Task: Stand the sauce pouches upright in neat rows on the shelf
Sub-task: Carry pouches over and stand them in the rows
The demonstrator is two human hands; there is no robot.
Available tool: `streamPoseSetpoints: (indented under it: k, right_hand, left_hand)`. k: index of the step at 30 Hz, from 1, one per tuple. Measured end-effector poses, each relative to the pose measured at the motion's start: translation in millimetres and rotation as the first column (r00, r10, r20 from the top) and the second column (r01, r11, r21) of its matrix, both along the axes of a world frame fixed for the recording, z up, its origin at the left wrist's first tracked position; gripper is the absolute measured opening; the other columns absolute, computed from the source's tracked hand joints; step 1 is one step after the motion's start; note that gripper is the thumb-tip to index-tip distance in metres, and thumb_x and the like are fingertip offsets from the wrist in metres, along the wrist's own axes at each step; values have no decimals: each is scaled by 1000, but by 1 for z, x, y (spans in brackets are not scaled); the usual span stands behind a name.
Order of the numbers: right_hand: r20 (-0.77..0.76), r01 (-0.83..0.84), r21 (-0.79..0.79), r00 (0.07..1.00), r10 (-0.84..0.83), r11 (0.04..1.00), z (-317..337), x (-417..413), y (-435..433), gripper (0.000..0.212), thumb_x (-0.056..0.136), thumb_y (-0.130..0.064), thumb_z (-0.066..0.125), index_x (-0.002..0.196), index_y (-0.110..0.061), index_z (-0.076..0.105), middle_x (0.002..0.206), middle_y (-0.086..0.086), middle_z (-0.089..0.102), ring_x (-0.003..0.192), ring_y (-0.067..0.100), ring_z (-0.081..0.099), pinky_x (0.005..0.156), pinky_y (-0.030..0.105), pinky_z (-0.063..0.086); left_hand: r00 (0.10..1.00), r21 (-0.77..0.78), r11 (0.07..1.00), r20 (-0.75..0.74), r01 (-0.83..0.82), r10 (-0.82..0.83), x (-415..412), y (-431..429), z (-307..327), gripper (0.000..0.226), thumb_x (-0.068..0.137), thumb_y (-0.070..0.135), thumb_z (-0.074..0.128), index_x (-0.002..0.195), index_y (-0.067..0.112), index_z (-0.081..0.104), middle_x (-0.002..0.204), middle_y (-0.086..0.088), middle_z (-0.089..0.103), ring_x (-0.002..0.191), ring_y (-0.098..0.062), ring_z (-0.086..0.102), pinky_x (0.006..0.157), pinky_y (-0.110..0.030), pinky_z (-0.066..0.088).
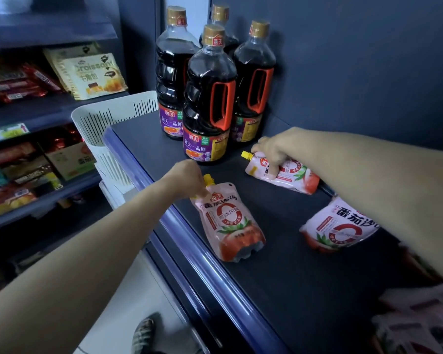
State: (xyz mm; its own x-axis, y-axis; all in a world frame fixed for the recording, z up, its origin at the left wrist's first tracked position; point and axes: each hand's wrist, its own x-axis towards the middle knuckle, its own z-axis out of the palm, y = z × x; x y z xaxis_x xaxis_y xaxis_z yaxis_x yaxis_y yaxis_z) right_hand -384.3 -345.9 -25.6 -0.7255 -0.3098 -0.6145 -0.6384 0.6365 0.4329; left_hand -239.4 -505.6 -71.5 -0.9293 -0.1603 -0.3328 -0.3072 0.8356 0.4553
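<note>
Three soft pink-and-white plastic sauce pouches, printed with red tomatoes, are on a dark grey shelf (pixel 292 290) that runs from the centre to the lower right of the frame. A glossy blue front rail (pixel 197 249) edges the shelf.

The middle pouch (pixel 230 221) is near the rail at frame centre. It leans back with its crinkled base toward the bottom of the frame. The left hand (pixel 187 178) reaches in from the lower left. Its grip pinches the top of this pouch just beside the yellow screw cap (pixel 208 179).

The far pouch (pixel 289 175), right of centre, lies on its side with its yellow spout pointing to the left of the frame. The right hand (pixel 274 152) comes from the right edge. Its grip is curled over the upper part of this pouch, fingers pressing into the plastic.

The third pouch (pixel 340 226) lies tipped over at the right, well apart from the middle one. It is partly hidden under the right forearm, and neither hand touches it.

Behind the pouches, at upper centre, four tall clear plastic bottles of dark soy sauce (pixel 209 98) stand together. They have gold caps and orange-red handles. A white slotted plastic basket (pixel 105 121) sits past the shelf's left end. Blurred snack packets fill other shelves at the left of the frame, among them a cream croissant bag (pixel 97 72).
</note>
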Motion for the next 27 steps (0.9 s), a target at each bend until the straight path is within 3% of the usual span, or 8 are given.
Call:
streamPoseSetpoints:
  k: [6, 9, 11, 15, 18, 23, 27]
  right_hand:
    - [-25, -54, -116, 998, 51, 992, -7, 3, -7, 70, 72, -27, 80, 129, -12, 43, 129, 6, 49, 113, 27, 52, 93, 40, 49]
    - [23, -26, -184, 999, 31, 983, -2, 4, -10, 41, 75, -16, 78, 108, -9, 54, 104, 8, 56, 87, 22, 51, 63, 27, 43]
    - [27, -32, -222, 999, 39, 975, 8, 5, -10, 29, 75, -15, 78, 90, -9, 54, 93, 7, 54, 80, 21, 48, 52, 24, 36]
    - [-48, -70, -279, 997, 59, 958, 34, 12, -4, 28, 74, -18, 78, 78, -8, 52, 85, 9, 53, 76, 23, 47, 50, 24, 33]
    - [-94, -38, -386, 996, 2, 922, 54, 20, 4, 40, 71, -17, 80, 61, -13, 42, 67, 5, 45, 72, 21, 42, 48, 23, 28]
    - [-141, 89, -637, 963, -229, 766, 79, 36, 17, 22, 69, -11, 80, 78, -9, 60, 78, 8, 57, 70, 22, 50, 49, 23, 35]
    - [-129, 161, -701, 930, -345, 694, 87, 55, 18, 26, 69, -10, 79, 93, -10, 68, 85, 7, 62, 76, 22, 54, 54, 25, 38]
  left_hand:
    - [998, 99, 993, -17, -57, 59, -1, -3, -7, 20, 76, 20, 72, 90, 5, 71, 89, -7, 67, 75, -16, 58, 68, -26, 50]
    - [995, 180, 980, -52, -79, 90, 0, -3, -5, 8, 78, 15, 70, 81, 9, 71, 85, -3, 67, 76, -15, 59, 68, -27, 51]
    - [991, 217, 973, -92, -75, 97, -1, -1, 0, 5, 77, 13, 69, 72, 13, 68, 79, -1, 65, 74, -14, 59, 63, -26, 51]
    - [982, 278, 960, -172, -29, 79, -3, 5, 20, 19, 76, 4, 65, 62, 16, 61, 66, 3, 59, 62, -10, 52, 50, -20, 41]
    - [962, 282, 959, -263, 10, 67, -4, 6, 39, 18, 74, 0, 61, 62, 14, 62, 63, 2, 57, 57, -9, 49, 47, -20, 41]
    - [920, 315, 939, -393, 137, -3, -6, 3, 69, 17, 76, 6, 65, 62, 13, 60, 61, 0, 57, 57, -13, 52, 54, -28, 47]
    - [870, 281, 925, -485, 256, -94, -6, -3, 84, 23, 76, 12, 71, 59, 17, 56, 59, 2, 56, 53, -10, 49, 49, -21, 40]
